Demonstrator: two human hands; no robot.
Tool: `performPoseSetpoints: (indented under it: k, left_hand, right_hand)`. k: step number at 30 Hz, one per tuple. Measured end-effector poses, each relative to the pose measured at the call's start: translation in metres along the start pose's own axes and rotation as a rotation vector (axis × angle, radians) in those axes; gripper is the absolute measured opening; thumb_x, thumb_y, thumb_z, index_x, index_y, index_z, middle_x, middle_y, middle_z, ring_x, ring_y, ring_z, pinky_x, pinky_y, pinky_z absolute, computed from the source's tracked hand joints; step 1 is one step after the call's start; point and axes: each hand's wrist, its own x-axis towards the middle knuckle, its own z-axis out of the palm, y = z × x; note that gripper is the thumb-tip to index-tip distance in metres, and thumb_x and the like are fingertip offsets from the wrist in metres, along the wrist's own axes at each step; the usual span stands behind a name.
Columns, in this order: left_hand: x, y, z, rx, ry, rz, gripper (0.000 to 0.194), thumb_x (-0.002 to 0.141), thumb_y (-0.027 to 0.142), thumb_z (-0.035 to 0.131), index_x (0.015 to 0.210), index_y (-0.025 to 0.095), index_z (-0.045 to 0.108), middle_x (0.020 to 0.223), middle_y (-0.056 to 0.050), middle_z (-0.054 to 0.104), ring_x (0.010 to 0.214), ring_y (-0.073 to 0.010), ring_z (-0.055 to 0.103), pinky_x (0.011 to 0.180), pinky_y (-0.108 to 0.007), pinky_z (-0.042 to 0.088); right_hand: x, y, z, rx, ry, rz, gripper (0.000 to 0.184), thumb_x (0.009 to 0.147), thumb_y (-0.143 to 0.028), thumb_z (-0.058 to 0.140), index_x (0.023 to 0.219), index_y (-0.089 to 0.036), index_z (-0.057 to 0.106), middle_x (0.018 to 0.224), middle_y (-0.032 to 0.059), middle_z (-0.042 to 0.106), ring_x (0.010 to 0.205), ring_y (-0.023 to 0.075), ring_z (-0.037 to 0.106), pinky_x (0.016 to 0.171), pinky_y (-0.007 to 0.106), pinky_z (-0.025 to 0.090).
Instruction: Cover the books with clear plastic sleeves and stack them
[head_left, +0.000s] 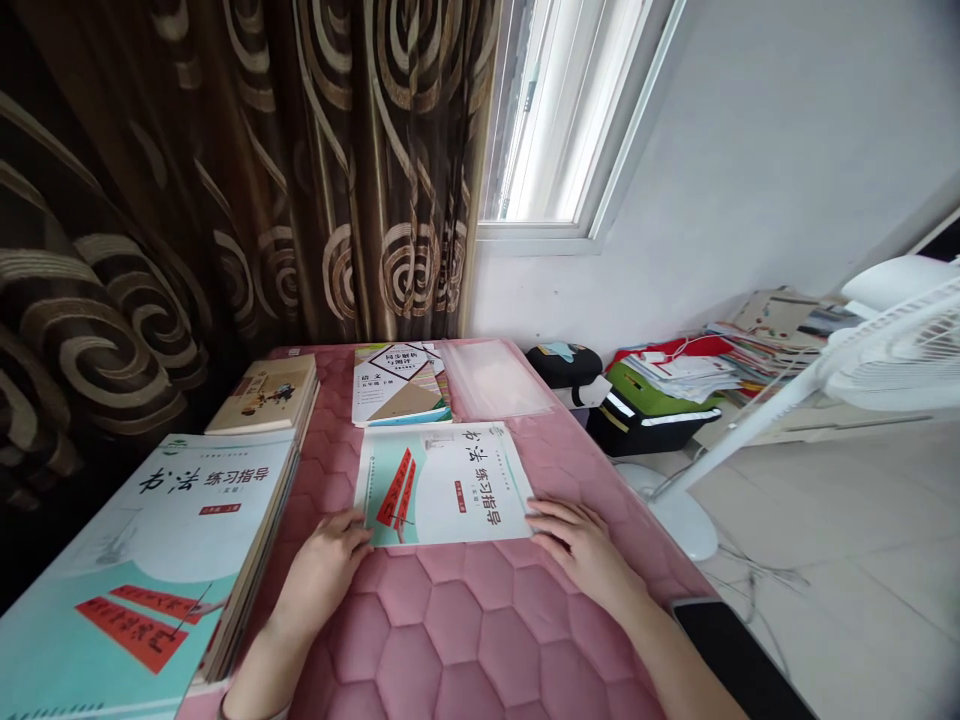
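A calligraphy workbook (442,490) with a white and teal cover and red banners lies sideways on a pink quilted surface (457,640). My left hand (334,555) holds its left edge near the lower corner, fingers bent close together. At the opposite edge, my right hand (581,545) holds the lower right corner between fingers and thumb. Just beyond the workbook sits a smaller stack of books (397,385), the top one white with a dark diamond outline. Beside that stack are clear plastic sleeves (495,378).
On the left, a tall stack of books (150,540) has a matching workbook on top; a tan-covered stack (262,395) stands behind it. A black phone-like slab (739,660) lies at the right edge. A white fan (750,420), black bin (652,415) and patterned curtain (360,170) surround the surface.
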Motion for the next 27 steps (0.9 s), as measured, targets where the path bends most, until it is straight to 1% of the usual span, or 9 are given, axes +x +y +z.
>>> performPoseSetpoints:
  k: [3, 8, 12, 14, 16, 18, 23, 25, 27]
  left_hand:
    - [-0.002, -0.005, 0.002, -0.046, -0.006, -0.003, 0.028, 0.087, 0.015, 0.049, 0.089, 0.025, 0.075, 0.104, -0.004, 0.073, 0.094, -0.0184, 0.068, 0.088, -0.034, 0.056]
    - [-0.002, -0.011, 0.005, -0.098, -0.035, -0.019, 0.033, 0.086, 0.012, 0.045, 0.089, 0.026, 0.076, 0.105, -0.004, 0.074, 0.095, -0.0185, 0.069, 0.088, -0.035, 0.056]
    - [-0.003, -0.014, 0.003, -0.106, -0.045, -0.024, 0.034, 0.084, 0.01, 0.046, 0.088, 0.025, 0.076, 0.106, -0.004, 0.073, 0.095, -0.0183, 0.068, 0.087, -0.035, 0.057]
    - [-0.002, -0.01, 0.0, -0.077, -0.047, -0.02, 0.032, 0.084, 0.009, 0.047, 0.087, 0.024, 0.075, 0.105, -0.005, 0.072, 0.094, -0.0189, 0.068, 0.088, -0.036, 0.056]
    - [0.001, 0.002, -0.002, -0.038, -0.045, -0.014, 0.027, 0.083, 0.009, 0.051, 0.087, 0.023, 0.074, 0.106, -0.005, 0.071, 0.096, -0.0203, 0.066, 0.09, -0.039, 0.054]
    - [0.007, 0.021, 0.0, -0.01, -0.046, 0.005, 0.02, 0.082, 0.011, 0.057, 0.087, 0.022, 0.073, 0.107, -0.005, 0.07, 0.1, -0.022, 0.064, 0.091, -0.041, 0.053]
    - [0.024, 0.07, 0.023, 0.031, -0.033, 0.138, 0.017, 0.079, 0.007, 0.062, 0.089, 0.02, 0.069, 0.104, -0.005, 0.07, 0.101, -0.0232, 0.064, 0.096, -0.045, 0.049]
    - [0.026, 0.078, 0.032, 0.062, -0.013, 0.155, 0.02, 0.08, 0.006, 0.06, 0.092, 0.019, 0.068, 0.103, -0.005, 0.07, 0.1, -0.0231, 0.064, 0.096, -0.045, 0.049]
    - [0.026, 0.077, 0.037, 0.079, 0.008, 0.153, 0.019, 0.083, 0.007, 0.058, 0.092, 0.02, 0.068, 0.103, -0.005, 0.07, 0.099, -0.0228, 0.065, 0.094, -0.044, 0.05]
  right_hand:
    - [0.001, 0.006, -0.002, 0.065, -0.036, 0.006, 0.027, 0.092, -0.027, 0.049, 0.103, -0.033, 0.073, 0.123, 0.0003, 0.068, 0.118, 0.0231, 0.059, 0.105, 0.048, 0.041]
    - [0.002, 0.01, -0.002, 0.164, -0.051, 0.038, 0.029, 0.091, -0.024, 0.048, 0.102, -0.031, 0.074, 0.12, 0.0015, 0.069, 0.116, 0.0224, 0.06, 0.105, 0.046, 0.043]
    - [0.001, 0.012, -0.003, 0.213, -0.039, 0.038, 0.03, 0.092, -0.024, 0.046, 0.101, -0.028, 0.074, 0.119, 0.0026, 0.069, 0.116, 0.0231, 0.059, 0.104, 0.046, 0.043]
    - [0.0, 0.007, -0.006, 0.196, -0.025, 0.022, 0.028, 0.092, -0.023, 0.047, 0.099, -0.028, 0.073, 0.119, 0.0027, 0.069, 0.117, 0.0235, 0.057, 0.104, 0.046, 0.043]
    - [0.001, -0.005, -0.007, 0.162, -0.015, -0.005, 0.023, 0.09, -0.023, 0.051, 0.098, -0.026, 0.072, 0.121, 0.0041, 0.067, 0.121, 0.0245, 0.054, 0.104, 0.046, 0.043]
    - [0.005, -0.025, -0.006, 0.132, -0.012, -0.037, 0.016, 0.088, -0.024, 0.056, 0.096, -0.023, 0.069, 0.123, 0.0066, 0.065, 0.123, 0.026, 0.051, 0.104, 0.045, 0.043]
    - [0.025, -0.09, 0.015, 0.085, -0.028, -0.143, 0.009, 0.086, -0.025, 0.064, 0.093, -0.02, 0.066, 0.116, 0.0098, 0.065, 0.119, 0.0275, 0.053, 0.102, 0.046, 0.043]
    - [0.034, -0.109, 0.027, 0.078, -0.001, -0.18, 0.012, 0.082, -0.024, 0.069, 0.093, -0.019, 0.066, 0.112, 0.01, 0.065, 0.114, 0.0281, 0.055, 0.1, 0.047, 0.044]
    - [0.04, -0.117, 0.036, 0.074, 0.031, -0.2, 0.013, 0.081, -0.023, 0.071, 0.092, -0.02, 0.065, 0.11, 0.0096, 0.066, 0.11, 0.0282, 0.057, 0.098, 0.047, 0.046]
